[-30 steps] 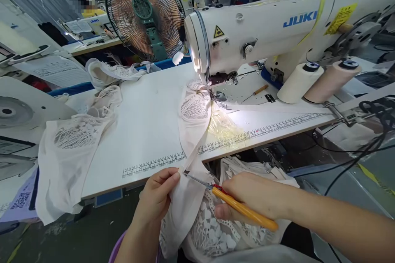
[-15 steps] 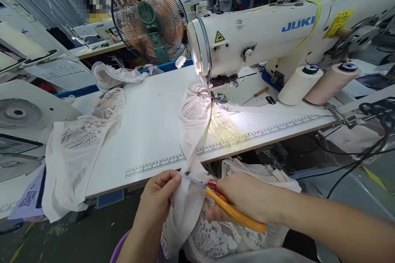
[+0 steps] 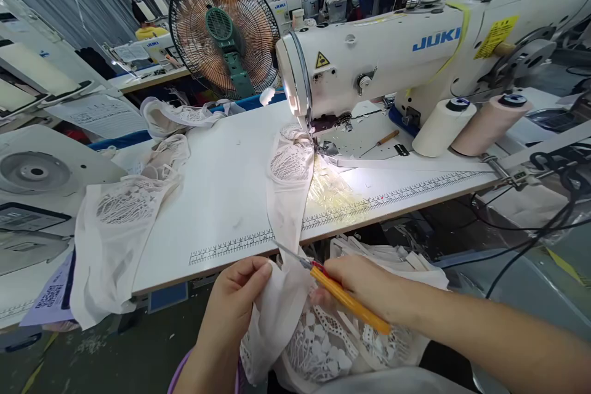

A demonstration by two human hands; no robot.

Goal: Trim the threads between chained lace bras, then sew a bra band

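Nearest the camera, the left hand (image 3: 235, 301) pinches a fold of pale lace garment (image 3: 281, 314) between thumb and fingers, closed tight on the cloth just below the worktop's (image 3: 217, 197) front edge. The right hand (image 3: 364, 286) is curled shut around an orange-handled thread snipper (image 3: 346, 300), whose metal tip (image 3: 289, 253) points left and up and lies against the fabric close to the left thumb (whether its blades are open is too small to tell). More lace (image 3: 323, 345) bunches in the lap beneath both hands. The same garment runs up over the printed ruler strip (image 3: 231, 246) and across the worktop to the needle area of the white Juki sewing machine (image 3: 392, 55), where a lamp lights the cloth. To the left lies a heap of similar lace pieces (image 3: 120, 215). Two thread cones (image 3: 466, 126) rest on their sides at the right, a small screwdriver (image 3: 382, 138) near them. Behind stands a green-hubbed fan (image 3: 224, 28).
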